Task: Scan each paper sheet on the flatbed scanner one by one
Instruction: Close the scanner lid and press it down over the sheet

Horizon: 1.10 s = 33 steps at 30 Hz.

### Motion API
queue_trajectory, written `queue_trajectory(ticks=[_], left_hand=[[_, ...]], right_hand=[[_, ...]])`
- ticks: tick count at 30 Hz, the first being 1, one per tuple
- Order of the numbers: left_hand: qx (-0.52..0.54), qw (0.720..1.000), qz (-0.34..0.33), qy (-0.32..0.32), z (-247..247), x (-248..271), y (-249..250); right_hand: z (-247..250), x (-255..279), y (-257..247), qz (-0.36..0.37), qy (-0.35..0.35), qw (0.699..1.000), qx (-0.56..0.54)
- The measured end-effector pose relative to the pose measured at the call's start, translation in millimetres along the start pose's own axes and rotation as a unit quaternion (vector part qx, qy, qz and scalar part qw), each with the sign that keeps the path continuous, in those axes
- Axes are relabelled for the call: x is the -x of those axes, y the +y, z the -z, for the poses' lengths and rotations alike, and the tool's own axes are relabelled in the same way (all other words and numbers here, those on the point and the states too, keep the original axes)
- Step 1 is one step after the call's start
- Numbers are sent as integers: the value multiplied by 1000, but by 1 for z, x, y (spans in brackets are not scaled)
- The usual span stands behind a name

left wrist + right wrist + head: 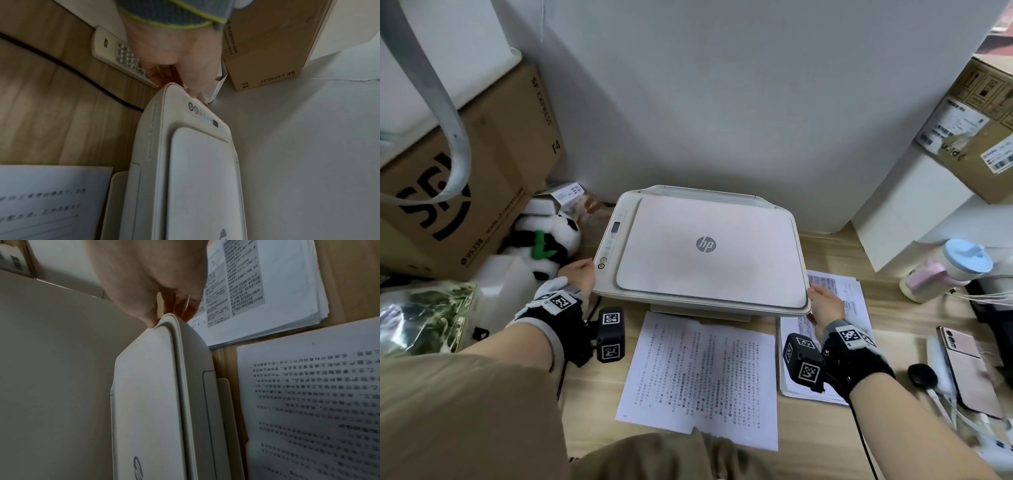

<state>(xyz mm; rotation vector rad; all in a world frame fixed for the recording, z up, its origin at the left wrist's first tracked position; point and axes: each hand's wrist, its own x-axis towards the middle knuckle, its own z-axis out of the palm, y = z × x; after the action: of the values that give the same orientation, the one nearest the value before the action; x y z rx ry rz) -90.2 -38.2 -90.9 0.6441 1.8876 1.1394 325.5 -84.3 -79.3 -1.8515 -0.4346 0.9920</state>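
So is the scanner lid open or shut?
Shut. The lid lies flat on the scanner, no gap along its edges; both hands grip the front corners.

scanner (698,246): cream white, grey logo
sheets (702,377): white, black print
panda toy (548,240): black-white, green scarf
cup lid (967,255): pale blue

We list, taking the table (835,442) as landmark: at its left end, SF Express carton (482,178), panda plush (544,240), remote control (119,55); at its right end, lidded cup (948,270), phone (969,370), labelled carton (976,130).
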Motion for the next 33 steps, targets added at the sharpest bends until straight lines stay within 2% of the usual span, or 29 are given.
queue_trajectory(ticks=[5, 11, 14, 33], left_hand=[[-23, 999, -33, 0, 3, 5, 2], [-66, 997, -31, 33, 0, 12, 2], [-56, 998, -29, 27, -2, 16, 4], [-87, 991, -51, 84, -6, 32, 9]], right_hand=[[3, 4, 3, 2, -2, 1000, -9], [3, 6, 4, 7, -15, 1000, -18], [4, 3, 6, 2, -13, 1000, -27], [-10, -14, 21, 49, 32, 998, -3]])
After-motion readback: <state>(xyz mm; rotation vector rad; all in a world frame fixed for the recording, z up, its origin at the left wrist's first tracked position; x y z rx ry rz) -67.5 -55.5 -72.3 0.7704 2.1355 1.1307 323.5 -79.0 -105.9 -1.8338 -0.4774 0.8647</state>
